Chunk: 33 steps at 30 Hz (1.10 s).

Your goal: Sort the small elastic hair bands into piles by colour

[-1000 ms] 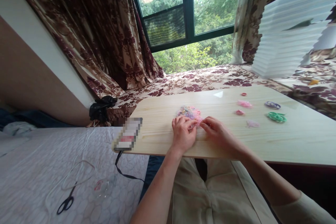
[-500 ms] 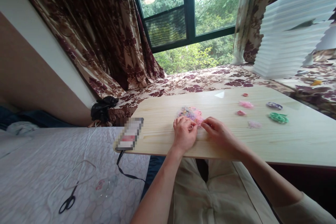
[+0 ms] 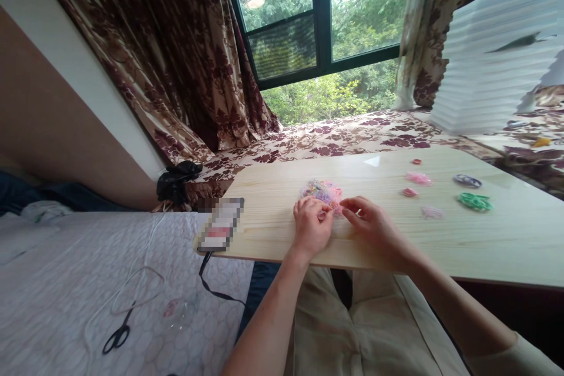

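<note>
The multicoloured pile [image 3: 321,189], well left of the green bundle [image 3: 474,201], looks light, soft and tangle-prone, best pinched by loose strands; left hand [image 3: 312,225] and right hand [image 3: 369,220] crook beside it, their grip impossible to tell

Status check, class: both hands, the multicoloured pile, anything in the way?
Left hand curled at near edge of multicoloured pile. Right hand at its right edge, grip unclear. Pile on tabletop, view partly blocked by left hand.
</note>
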{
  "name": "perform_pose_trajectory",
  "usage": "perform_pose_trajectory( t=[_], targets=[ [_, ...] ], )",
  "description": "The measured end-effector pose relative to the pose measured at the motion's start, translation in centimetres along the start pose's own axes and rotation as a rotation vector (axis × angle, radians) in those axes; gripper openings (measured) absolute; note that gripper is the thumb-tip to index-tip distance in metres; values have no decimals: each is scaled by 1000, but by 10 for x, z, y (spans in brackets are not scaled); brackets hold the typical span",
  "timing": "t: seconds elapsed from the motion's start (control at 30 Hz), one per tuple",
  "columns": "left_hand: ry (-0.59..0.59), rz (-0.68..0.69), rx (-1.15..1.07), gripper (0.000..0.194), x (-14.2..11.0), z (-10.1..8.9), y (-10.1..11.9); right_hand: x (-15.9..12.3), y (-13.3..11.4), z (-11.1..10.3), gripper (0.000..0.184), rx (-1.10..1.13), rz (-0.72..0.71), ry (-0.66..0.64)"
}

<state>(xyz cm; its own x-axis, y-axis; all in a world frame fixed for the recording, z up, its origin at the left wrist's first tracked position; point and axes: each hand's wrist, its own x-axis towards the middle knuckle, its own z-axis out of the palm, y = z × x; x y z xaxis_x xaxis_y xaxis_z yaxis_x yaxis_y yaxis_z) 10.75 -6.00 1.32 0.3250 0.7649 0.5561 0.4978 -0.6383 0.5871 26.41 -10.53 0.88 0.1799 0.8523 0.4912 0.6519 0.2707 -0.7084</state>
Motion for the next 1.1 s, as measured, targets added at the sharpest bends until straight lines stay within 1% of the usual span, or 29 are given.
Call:
perform_pose_trajectory(
  t=[0.2,0.47,0.57,0.87,1.1],
  targets=[
    [6,17,-8,9,0,0,-1,0,3,3,21,23,-26,8],
    [-16,12,-4,10,0,0,1,0,5,4,22,24,-40,2],
    [-17,14,2,10,0,0,1,0,3,4,23,26,-38,7],
    [-1,52,3,9,-1,2,-2,-2,-8,-2,16,22,-43,16],
    [4,61,-2,8,-1,2,-3,-3,-9,-2,15,22,-30,13]
  ],
)
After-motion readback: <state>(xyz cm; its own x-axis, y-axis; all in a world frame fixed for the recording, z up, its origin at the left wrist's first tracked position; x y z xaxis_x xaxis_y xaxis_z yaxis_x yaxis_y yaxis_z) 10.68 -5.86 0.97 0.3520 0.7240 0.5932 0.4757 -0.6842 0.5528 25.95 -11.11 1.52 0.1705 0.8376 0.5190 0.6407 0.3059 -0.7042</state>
